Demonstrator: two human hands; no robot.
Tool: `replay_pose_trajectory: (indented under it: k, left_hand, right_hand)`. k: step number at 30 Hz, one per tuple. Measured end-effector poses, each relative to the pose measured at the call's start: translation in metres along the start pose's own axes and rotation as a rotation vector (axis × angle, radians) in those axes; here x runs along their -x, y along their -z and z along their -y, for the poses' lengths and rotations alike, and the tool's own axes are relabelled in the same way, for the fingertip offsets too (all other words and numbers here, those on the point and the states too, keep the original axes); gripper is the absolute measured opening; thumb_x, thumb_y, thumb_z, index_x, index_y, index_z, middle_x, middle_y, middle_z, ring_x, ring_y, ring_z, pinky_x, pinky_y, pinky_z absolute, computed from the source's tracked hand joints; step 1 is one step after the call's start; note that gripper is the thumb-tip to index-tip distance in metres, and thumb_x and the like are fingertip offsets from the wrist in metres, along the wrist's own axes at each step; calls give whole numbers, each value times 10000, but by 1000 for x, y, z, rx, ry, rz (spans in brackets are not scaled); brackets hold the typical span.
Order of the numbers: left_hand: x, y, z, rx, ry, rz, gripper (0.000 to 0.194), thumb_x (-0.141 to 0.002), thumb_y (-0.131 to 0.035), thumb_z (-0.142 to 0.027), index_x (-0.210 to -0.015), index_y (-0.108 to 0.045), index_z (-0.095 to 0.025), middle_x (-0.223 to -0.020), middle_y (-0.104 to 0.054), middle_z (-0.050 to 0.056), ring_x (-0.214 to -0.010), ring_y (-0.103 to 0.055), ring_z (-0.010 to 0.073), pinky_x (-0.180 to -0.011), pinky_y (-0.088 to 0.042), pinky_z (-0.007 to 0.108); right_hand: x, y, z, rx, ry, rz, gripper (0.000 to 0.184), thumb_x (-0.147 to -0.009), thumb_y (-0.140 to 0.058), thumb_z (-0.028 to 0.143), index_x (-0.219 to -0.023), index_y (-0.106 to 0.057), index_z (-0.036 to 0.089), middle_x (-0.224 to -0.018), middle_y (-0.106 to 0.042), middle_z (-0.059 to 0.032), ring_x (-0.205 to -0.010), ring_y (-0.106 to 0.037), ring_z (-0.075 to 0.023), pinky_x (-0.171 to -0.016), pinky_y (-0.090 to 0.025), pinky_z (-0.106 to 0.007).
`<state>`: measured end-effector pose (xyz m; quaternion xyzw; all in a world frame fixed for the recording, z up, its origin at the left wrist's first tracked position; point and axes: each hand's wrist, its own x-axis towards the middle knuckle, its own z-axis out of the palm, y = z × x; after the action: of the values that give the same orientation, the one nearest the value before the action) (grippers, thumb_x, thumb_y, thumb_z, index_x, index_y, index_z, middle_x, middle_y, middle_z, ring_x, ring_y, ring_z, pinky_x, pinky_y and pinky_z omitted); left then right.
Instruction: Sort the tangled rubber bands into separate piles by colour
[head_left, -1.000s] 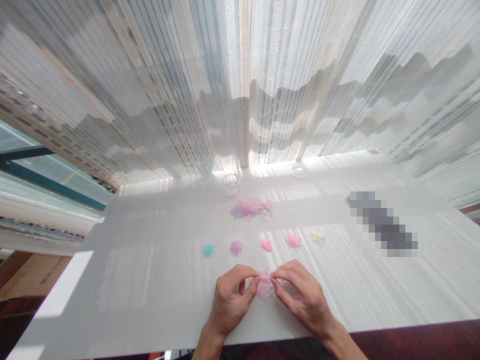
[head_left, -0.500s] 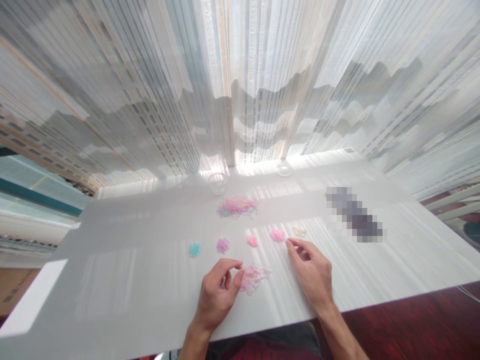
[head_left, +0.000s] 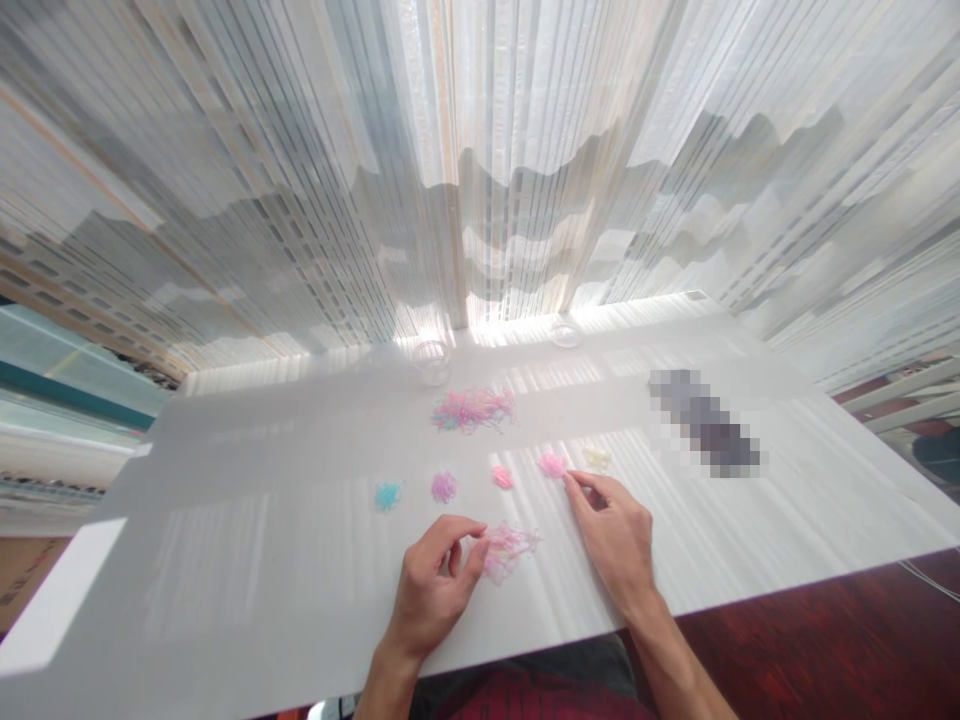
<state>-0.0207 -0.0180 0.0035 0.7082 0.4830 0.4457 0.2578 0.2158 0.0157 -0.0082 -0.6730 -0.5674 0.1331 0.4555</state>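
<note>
My right hand (head_left: 611,525) reaches to the pink pile of thin rubber bands (head_left: 552,465), thumb and forefinger pinched together at its right edge. Anything between those fingertips is too small to make out. My left hand (head_left: 442,575) rests on the near part of the table, thumb and forefinger curled together at the left edge of a loose pile of mixed pink and pale bands (head_left: 511,548). What its fingertips hold, if anything, is unclear. Small single-colour piles lie in a row: turquoise (head_left: 388,495), purple (head_left: 444,487), coral pink (head_left: 502,477) and pale yellow (head_left: 598,459).
A larger mixed-colour pile of bands (head_left: 474,409) lies behind the row. Farther back stand a clear bowl (head_left: 433,362) and a clear shallow dish (head_left: 565,335). A blurred-out dark object (head_left: 705,422) lies at right on the white table (head_left: 285,560). Striped curtains (head_left: 487,200) hang behind.
Both hands were together over the near mixed pile. My right hand has since moved right and forward to the pink pile; the left stays beside the mixed pile. The view has shifted to the right.
</note>
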Motion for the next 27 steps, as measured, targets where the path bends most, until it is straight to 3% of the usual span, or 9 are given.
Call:
replay_pose_trajectory:
  k: [10,13,16,19,22,27]
  left_hand:
    - [1,1,2,4,5,39,92,-985,-629,-219,-985,-716,-190,-863,-739,43,-622,-617,108,-531,-505,195]
    - [3,0,3,-39,-18,27,77,-980,-635,-201,-996,-710,-194,-856,-736,33,-606,-596,109,-549,-504,211]
    - [5,-1,4,-94,-41,18,88,-978,-628,-176,-1019,-702,-200,-871,-736,31,-618,-601,119,-571,-509,228]
    - [4,1,0,-163,-61,61,134,-981,-609,-167,-1069,-702,-208,-942,-737,51,-720,-657,149,-646,-549,251]
    - [1,4,-6,-242,-85,142,179,-973,-621,-190,-1124,-711,-222,-1033,-723,74,-863,-698,197,-772,-592,312]
    - [-1,6,-9,-312,-92,169,166,-983,-616,-224,-1121,-708,-219,-1024,-708,76,-884,-699,218,-796,-594,345]
  right_hand:
    - [1,0,-4,76,89,22,450,-1013,-553,562,-899,-768,184,-824,-767,-77,-617,-621,-185,-653,-527,-347]
    - [3,2,-2,78,111,-3,351,-1006,-592,490,-896,-741,191,-811,-738,-59,-620,-597,-178,-648,-523,-340]
    - [9,6,3,12,225,3,179,-999,-619,336,-907,-703,208,-803,-706,-40,-651,-586,-175,-662,-526,-330]
    - [18,8,10,-96,387,184,67,-985,-622,206,-983,-688,213,-850,-693,-42,-749,-622,-185,-691,-550,-319]
    - [27,9,13,-132,518,402,144,-967,-628,159,-1085,-694,207,-925,-682,-65,-856,-644,-212,-739,-579,-347]
    - [31,6,13,-97,544,463,197,-963,-631,144,-1148,-680,191,-961,-659,-82,-881,-636,-231,-754,-587,-382]
